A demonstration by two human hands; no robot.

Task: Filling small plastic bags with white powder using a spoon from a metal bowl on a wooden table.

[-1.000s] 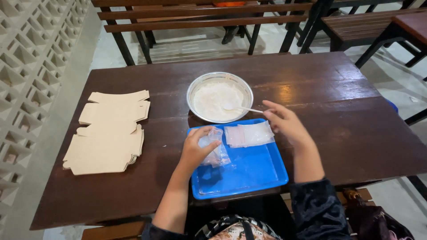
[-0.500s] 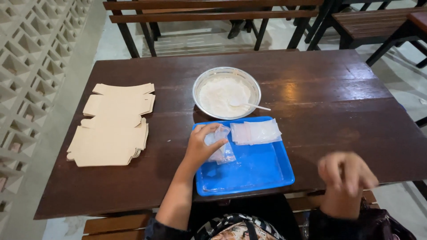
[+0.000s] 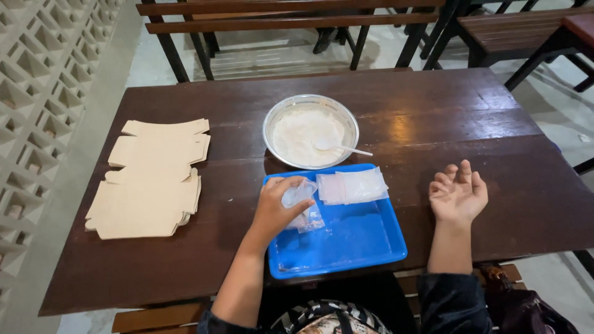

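While the left hand (image 3: 275, 210) pinches a clear plastic bag (image 3: 301, 204) on the blue tray (image 3: 346, 247), the right hand (image 3: 459, 196) rests empty, fingers loosely apart; the flimsy bag could slip or crumple.

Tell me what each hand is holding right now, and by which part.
The left hand grips a small clear plastic bag by its upper end, over the blue tray. The right hand holds nothing, palm up.

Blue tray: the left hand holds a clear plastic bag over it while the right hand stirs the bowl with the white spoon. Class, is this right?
Not quite. The head view shows the right hand resting empty on the table; the white spoon lies untouched in the bowl. The left hand does hold the clear plastic bag over the blue tray.
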